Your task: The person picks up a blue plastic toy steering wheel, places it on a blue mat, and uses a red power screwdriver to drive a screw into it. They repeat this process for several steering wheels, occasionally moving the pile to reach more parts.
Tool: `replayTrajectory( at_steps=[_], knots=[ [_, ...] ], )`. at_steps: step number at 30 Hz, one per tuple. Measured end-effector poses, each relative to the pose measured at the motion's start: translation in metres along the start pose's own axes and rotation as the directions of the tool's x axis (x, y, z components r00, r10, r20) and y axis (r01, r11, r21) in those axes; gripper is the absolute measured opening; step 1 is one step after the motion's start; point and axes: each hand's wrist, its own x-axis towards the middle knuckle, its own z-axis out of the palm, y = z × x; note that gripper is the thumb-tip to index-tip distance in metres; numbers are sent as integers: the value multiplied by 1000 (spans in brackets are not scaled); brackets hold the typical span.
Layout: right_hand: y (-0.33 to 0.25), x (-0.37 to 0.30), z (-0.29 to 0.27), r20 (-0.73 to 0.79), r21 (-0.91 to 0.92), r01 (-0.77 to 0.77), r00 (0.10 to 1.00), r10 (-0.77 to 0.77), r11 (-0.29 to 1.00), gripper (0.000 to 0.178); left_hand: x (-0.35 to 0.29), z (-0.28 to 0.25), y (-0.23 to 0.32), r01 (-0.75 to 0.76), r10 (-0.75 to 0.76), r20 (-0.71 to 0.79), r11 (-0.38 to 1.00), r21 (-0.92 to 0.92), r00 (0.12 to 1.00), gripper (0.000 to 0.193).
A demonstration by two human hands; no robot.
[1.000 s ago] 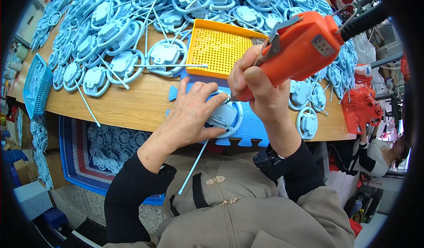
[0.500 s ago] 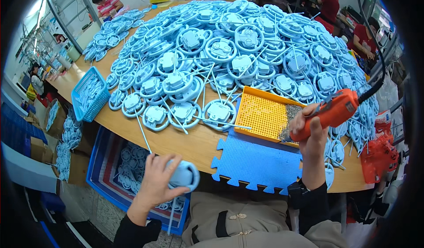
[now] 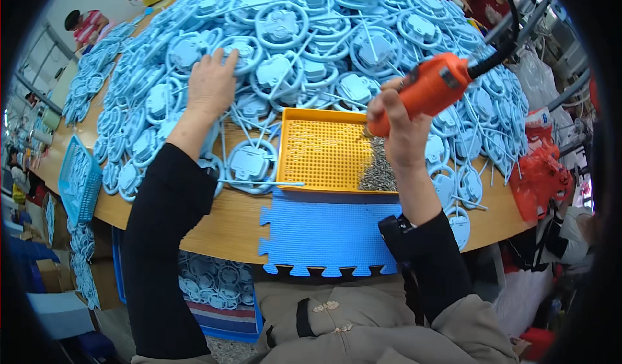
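Observation:
My left hand (image 3: 212, 82) reaches into a large heap of light blue plastic ring-shaped parts (image 3: 249, 163). Its fingers are stretched out over one ring with a boxy middle (image 3: 241, 51), touching or just above it; the fingertips hold nothing that I can see. An orange electric screwdriver (image 3: 427, 92) with a black cord is gripped in my right hand (image 3: 405, 127). The tool's tip points down toward a yellow perforated tray (image 3: 317, 184), above small metal screws (image 3: 378, 173) gathered at the tray's right end.
A blue foam mat (image 3: 330, 234) lies before the tray at the table's near edge. At the left stands a light blue basket (image 3: 81, 176) of parts. Below the table, a blue bin (image 3: 233, 322) holds more rings. Red plastic bags (image 3: 541, 176) hang at the right; other people sit farther back.
My left hand has let go of the blue part it held over the bin and moved up to the heap. The screwdriver has moved left and up over the tray, as the view shifted.

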Motion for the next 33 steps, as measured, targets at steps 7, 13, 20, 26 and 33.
replayTrajectory(
  at_steps=[7,13,20,26,33],
  knots=[
    [13,19,-16,-24,-37,16,1000,-17,999,26,-10,-19,-7,46,-317,-288,740,-671,903,33],
    [24,20,-28,-10,-62,13,1000,-13,998,32,-102,-108,48,266,-353,231,51,-963,907,38],
    [30,20,-17,28,-59,-26,999,28,998,33,-225,-121,124,603,154,613,-469,-645,775,39],
    [28,19,-21,11,-96,-13,1000,14,995,34,-224,-116,145,696,-4,728,-293,-656,685,52],
    [18,13,-15,-1,-106,-9,1000,9,994,39,-230,-132,139,251,-1,296,536,-806,955,64]
  ],
)
